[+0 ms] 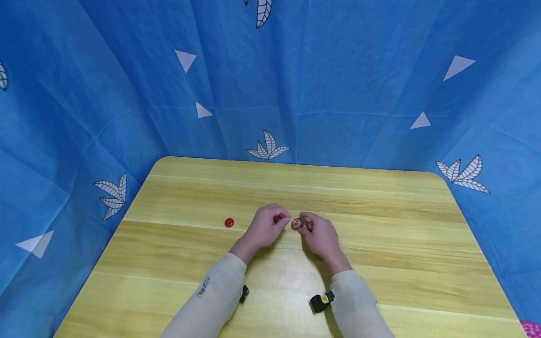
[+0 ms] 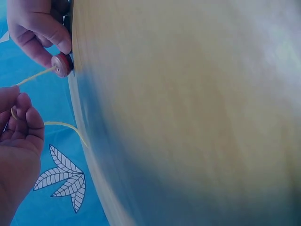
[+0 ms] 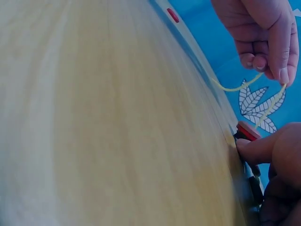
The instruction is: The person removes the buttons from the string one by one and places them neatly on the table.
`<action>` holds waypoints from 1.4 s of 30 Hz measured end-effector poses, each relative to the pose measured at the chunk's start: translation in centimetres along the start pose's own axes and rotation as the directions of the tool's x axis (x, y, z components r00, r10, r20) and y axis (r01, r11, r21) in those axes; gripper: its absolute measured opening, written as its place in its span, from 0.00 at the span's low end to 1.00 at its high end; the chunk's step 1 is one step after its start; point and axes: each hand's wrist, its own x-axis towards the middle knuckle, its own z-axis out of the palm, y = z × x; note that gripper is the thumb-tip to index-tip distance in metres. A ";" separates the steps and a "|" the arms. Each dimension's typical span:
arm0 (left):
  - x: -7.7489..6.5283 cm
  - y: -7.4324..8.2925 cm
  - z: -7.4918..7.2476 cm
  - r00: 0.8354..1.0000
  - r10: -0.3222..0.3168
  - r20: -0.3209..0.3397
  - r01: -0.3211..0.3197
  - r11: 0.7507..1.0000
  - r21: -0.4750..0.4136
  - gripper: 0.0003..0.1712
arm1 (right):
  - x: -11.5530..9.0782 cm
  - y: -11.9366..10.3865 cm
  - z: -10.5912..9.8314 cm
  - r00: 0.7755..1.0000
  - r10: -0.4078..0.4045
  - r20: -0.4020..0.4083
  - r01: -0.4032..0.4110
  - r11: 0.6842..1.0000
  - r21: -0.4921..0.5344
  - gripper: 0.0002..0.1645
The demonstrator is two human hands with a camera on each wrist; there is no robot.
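Note:
In the head view my left hand (image 1: 267,225) is left of my right hand (image 1: 321,234), both just above the table. A thin yellow cord (image 2: 36,76) is pinched between the thumb and fingertips of the left hand (image 2: 21,125); its loose end trails past the fingers. The other part runs into the middle of a round, pinkish-brown button (image 2: 60,66). My right hand (image 3: 282,157) grips that button by its edge, with red and dark button-like discs (image 3: 249,131) lying against it. The palm hides how many discs there are.
A single red button (image 1: 229,222) lies on the wooden table (image 1: 169,253), left of the left hand. Blue patterned cloth (image 1: 346,84) hangs behind the table and at both sides. A black device (image 1: 321,302) is worn at the right sleeve.

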 end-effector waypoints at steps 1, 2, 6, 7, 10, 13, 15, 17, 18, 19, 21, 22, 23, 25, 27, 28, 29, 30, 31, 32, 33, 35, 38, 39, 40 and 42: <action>0.0 0.0 0.0 1.000 -0.001 0.000 0.001 1.000 -0.001 0.04 | 0.0 -0.1 -0.1 1.000 0.012 0.000 -0.012 1.000 -0.012 0.24; 0.0 0.0 0.0 1.000 0.000 -0.001 0.000 1.000 -0.002 0.04 | 0.0 -0.1 -0.1 1.000 0.023 -0.001 -0.023 0.999 -0.023 0.23; 0.0 -0.1 0.0 1.000 0.003 -0.005 -0.003 1.000 -0.004 0.04 | -0.2 -0.2 -0.2 1.000 0.022 -0.010 -0.023 0.999 -0.040 0.16; 0.0 -0.1 0.1 1.000 0.003 -0.006 -0.003 1.000 -0.006 0.03 | -0.2 -0.2 -0.1 1.000 0.015 -0.013 -0.016 0.999 -0.041 0.14; 0.0 -0.1 0.1 1.000 0.001 -0.007 -0.001 1.000 -0.007 0.03 | -0.3 -0.2 -0.1 1.000 0.008 -0.009 -0.009 0.999 -0.036 0.10; 0.0 -0.1 0.1 1.000 -0.004 -0.007 0.004 1.000 -0.009 0.03 | -0.3 -0.2 -0.2 1.000 0.014 0.006 -0.013 0.999 -0.039 0.07; -0.1 0.0 0.1 1.000 -0.007 -0.007 0.007 1.000 -0.009 0.03 | -0.2 -0.3 -0.2 1.000 0.016 0.025 -0.015 0.999 -0.033 0.04; -0.1 0.0 0.1 1.000 -0.011 -0.006 0.011 1.000 -0.009 0.03 | -0.2 -0.3 -0.2 0.999 0.011 0.039 -0.010 1.000 -0.024 0.03; -0.1 0.0 0.1 1.000 -0.010 -0.006 0.010 1.000 -0.006 0.04 | -0.2 -0.3 -0.2 0.999 0.006 0.045 -0.005 1.000 -0.019 0.04; -0.1 0.0 0.1 1.000 -0.009 -0.007 0.009 1.000 -0.006 0.04 | -0.2 -0.3 -0.2 0.999 0.000 0.049 0.001 1.000 -0.016 0.06; -0.1 -0.1 0.0 1.000 -0.005 -0.009 0.005 1.000 -0.002 0.04 | -0.1 -0.2 -0.2 0.999 -0.014 0.048 0.015 1.000 -0.017 0.11; -0.1 -0.1 0.0 1.000 -0.004 -0.010 0.004 1.000 0.000 0.04 | -0.1 -0.2 -0.2 0.999 -0.020 0.049 0.021 1.000 -0.015 0.14; -0.1 -0.1 0.0 1.000 0.000 -0.011 0.000 1.000 0.001 0.04 | -0.1 -0.1 -0.2 0.998 -0.025 0.053 0.026 1.000 -0.014 0.18; 0.0 -0.2 0.0 1.000 0.001 -0.010 -0.001 1.000 0.001 0.04 | 0.0 0.0 -0.2 0.998 -0.033 0.058 0.034 0.999 -0.015 0.25; 0.0 -0.2 0.0 1.000 0.001 -0.008 -0.001 1.000 0.000 0.04 | 0.0 0.0 -0.2 0.997 -0.040 0.064 0.041 0.999 -0.014 0.27; 0.0 -0.3 0.0 1.000 0.003 -0.007 -0.003 1.000 -0.003 0.04 | 0.0 0.0 -0.2 0.997 -0.043 0.067 0.044 0.999 -0.016 0.27; 0.0 -0.3 0.0 1.000 0.004 -0.007 -0.005 1.000 -0.004 0.04 | 0.0 0.0 -0.2 0.997 -0.049 0.066 0.051 0.998 -0.025 0.27; 0.0 -0.3 0.0 1.000 0.005 -0.007 -0.005 1.000 -0.004 0.04 | 0.0 -0.1 -0.2 0.996 -0.057 0.061 0.060 0.997 -0.038 0.26; 0.0 -0.3 0.0 1.000 0.006 -0.007 -0.006 1.000 -0.004 0.04 | 0.0 -0.1 -0.2 0.996 -0.063 0.058 0.066 0.997 -0.048 0.24; 0.0 -0.4 0.0 1.000 0.005 -0.006 -0.006 1.000 -0.006 0.04 | 0.0 -0.2 -0.2 0.996 -0.066 0.057 0.069 0.996 -0.054 0.23; 0.0 -0.4 0.1 1.000 0.005 -0.006 -0.005 1.000 -0.006 0.04 | 0.0 -0.2 -0.2 0.996 -0.069 0.054 0.072 0.996 -0.061 0.21; 0.0 -0.5 0.1 1.000 0.001 -0.003 -0.001 1.000 -0.003 0.04 | 0.0 -0.2 -0.1 0.997 -0.066 0.042 0.068 0.995 -0.066 0.19; 0.0 -0.5 0.1 1.000 -0.006 -0.001 0.006 1.000 0.002 0.04 | 0.0 -0.3 0.1 0.999 -0.052 0.016 0.053 0.997 -0.052 0.16; 0.0 -0.6 0.0 1.000 -0.004 -0.001 0.004 1.000 0.004 0.04 | 0.0 -0.2 0.2 0.999 -0.049 0.004 0.050 0.997 -0.052 0.15; 0.0 -0.6 0.0 1.000 -0.002 -0.001 0.002 1.000 0.007 0.04 | 0.0 -0.2 0.2 0.999 -0.047 -0.004 0.047 0.998 -0.047 0.14; 0.0 -0.6 0.0 1.000 0.000 -0.002 0.000 1.000 0.011 0.04 | 0.0 -0.2 0.3 0.999 -0.044 -0.011 0.043 0.998 -0.040 0.12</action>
